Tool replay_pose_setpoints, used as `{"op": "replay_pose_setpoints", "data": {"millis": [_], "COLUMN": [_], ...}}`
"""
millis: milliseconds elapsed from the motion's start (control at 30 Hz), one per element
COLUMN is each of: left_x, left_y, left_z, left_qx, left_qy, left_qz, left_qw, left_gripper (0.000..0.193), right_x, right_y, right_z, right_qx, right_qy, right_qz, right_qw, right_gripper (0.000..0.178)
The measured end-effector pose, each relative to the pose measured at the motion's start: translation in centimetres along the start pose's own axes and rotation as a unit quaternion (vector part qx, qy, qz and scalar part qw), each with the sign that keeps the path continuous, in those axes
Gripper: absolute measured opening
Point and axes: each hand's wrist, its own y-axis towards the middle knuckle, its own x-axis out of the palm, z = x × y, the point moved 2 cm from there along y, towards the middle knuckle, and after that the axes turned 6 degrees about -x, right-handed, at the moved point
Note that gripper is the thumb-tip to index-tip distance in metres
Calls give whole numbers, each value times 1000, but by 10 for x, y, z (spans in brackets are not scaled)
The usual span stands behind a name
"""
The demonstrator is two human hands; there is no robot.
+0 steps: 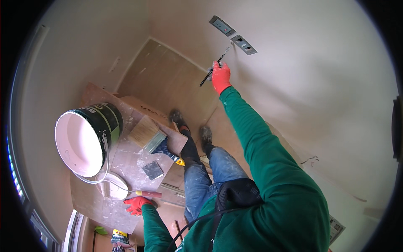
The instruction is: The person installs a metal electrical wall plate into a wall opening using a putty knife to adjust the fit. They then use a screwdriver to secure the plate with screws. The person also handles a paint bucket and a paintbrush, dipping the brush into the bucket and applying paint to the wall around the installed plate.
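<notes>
A slim, dark, paint-spattered brush [204,80] is gripped in my red-gloved right hand [221,76]. Its whitish tip points up at the wall beside the lower of two grey socket plates [244,45]. The second plate [222,26] sits just above and to the left. My left hand [137,206], also in a red glove, rests on the dusty work board [121,158] with its fingers apart. Right beside it lies a tool with a red and yellow handle [149,194]. The tool's other end reaches a round white lid [112,186] smeared with pale paint.
A large dark bucket [111,119] stands on the board, its opening pale pink inside. A wide brush [154,140], a blue-handled filling knife [173,155] and a grey square pad [153,170] lie near. Brown sheeting [161,75] covers the floor around my feet.
</notes>
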Motion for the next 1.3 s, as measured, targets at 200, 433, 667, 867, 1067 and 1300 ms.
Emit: {"op": "replay_pose_setpoints", "data": {"millis": [200, 433, 667, 867, 1067, 1300], "left_x": [-39, 16, 28, 49, -4, -16], "left_y": [-38, 15, 27, 43, -4, -17], "left_z": [18, -10, -14, -26, 2, 7], "left_qx": [39, 6, 84, 57, 6, -8], "left_qy": [27, 42, 162, 143, 27, 17], "left_qz": [-36, 0, -2, 16, -4, -4], "left_qw": [998, 999, 983, 988, 1000, 1000], "left_gripper": [83, 76, 52, 55, 79, 83], "right_x": [6, 20, 15, 10, 8, 7], "right_y": [-31, -21, -5, -15, -6, -8], "right_z": [-16, -34, -15, -25, -14, -20], "right_qx": [-6, -58, -18, -59, -22, -89], "right_qy": [-17, 31, 4, 3, 3, -7], "right_qz": [-44, -40, -56, -42, -41, -28], "right_qw": [999, 997, 998, 997, 999, 996], "right_gripper": [24, 27, 27, 26, 25, 23]}}
